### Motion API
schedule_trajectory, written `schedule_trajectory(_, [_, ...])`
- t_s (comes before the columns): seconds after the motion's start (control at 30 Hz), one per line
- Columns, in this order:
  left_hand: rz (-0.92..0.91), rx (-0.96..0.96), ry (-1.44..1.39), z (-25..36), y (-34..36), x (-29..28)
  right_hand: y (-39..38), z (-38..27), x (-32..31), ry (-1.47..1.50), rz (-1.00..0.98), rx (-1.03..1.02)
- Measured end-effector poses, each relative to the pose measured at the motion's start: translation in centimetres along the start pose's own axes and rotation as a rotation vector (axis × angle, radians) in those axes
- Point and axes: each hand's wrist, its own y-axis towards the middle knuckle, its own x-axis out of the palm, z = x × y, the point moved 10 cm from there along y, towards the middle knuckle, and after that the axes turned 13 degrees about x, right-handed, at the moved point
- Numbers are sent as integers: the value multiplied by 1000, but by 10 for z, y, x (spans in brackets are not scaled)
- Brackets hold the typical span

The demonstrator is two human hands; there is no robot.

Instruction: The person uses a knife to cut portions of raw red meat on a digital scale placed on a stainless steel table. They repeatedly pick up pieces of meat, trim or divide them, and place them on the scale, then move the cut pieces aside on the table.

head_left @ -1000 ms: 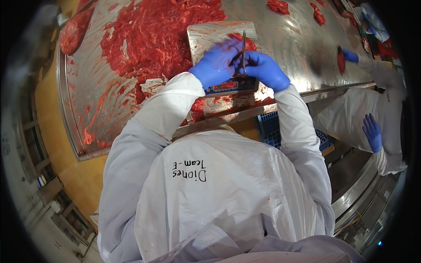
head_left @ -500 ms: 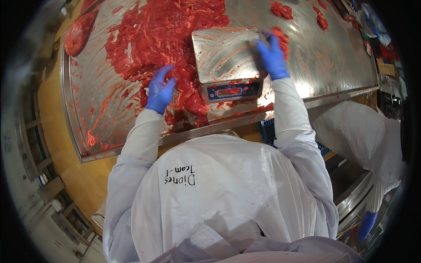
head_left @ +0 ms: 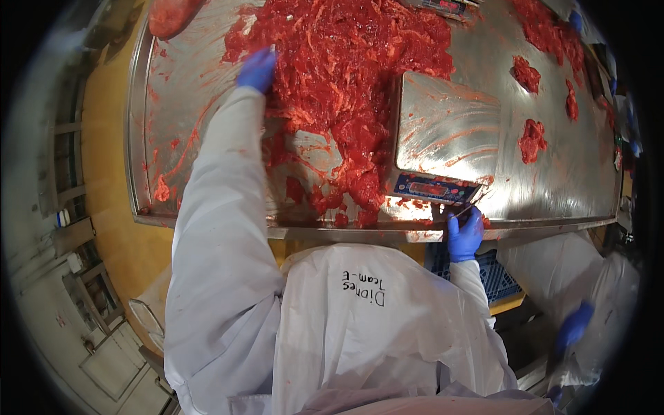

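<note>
A head-worn fisheye looks down over apron [head_left: 339,339] and table [head_left: 577,180].

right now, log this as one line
left hand: at left edge of meat pile | right hand: near scale, grip unclear | loose meat pieces: right of scale

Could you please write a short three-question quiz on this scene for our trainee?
1. Fill in: in the picture, the large, spread-out heap of raw red meat lies mainly to the ____ of the nearer silver, flat-topped metal scale.
2. Which is closer to that scale: (A) the wearer's blue-gloved left hand or (B) the wearer's blue-gloved right hand?
3. True or false: a large piece of meat sits on that scale's top.

Key: 1. left; 2. B; 3. false.
</note>
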Motion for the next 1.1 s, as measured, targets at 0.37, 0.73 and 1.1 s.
schedule_trajectory(0.37, [-636, 582, 231, 157, -251, 102, 4, -6, -2, 130, 13, 117])
schedule_trajectory(0.73, [-391, 362, 383, 121, -153, 12, 4, -4, -4, 81, 60, 129])
schedule_trajectory(1.1, [-757, 577, 246, 141, -246, 79, 2, -7, -5, 60, 55, 126])
